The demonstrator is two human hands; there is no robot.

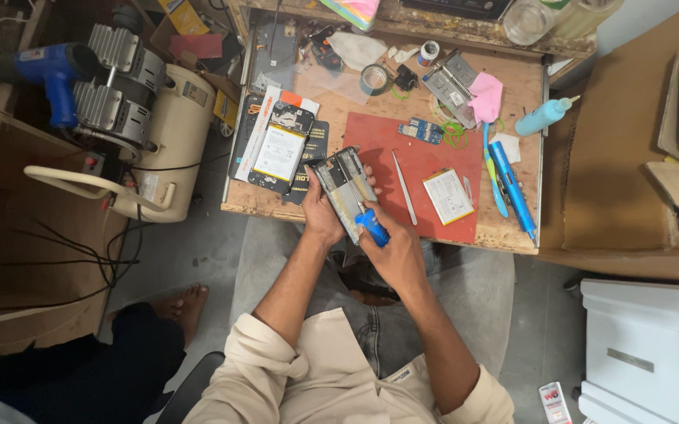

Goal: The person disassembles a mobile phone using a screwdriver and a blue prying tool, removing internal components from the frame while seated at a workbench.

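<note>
Left hand (321, 213) clamps opened phone (345, 191) over worktop's near edge, steadying it. Right hand (393, 250) fingers wrapped round blue screwdriver (371, 225), tip on phone, I judge for screws. Tweezers (404, 187) on red mat (426, 169) within reach.

Worn wooden workbench (512, 235) over grey floor (198, 251)

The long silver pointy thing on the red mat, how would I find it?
Start at the wooden table and find the red mat on it. The tweezers lie on that mat, between the opened phone in the left hand and a flat white battery. They are the only thin, shiny metal sliver there.
</note>
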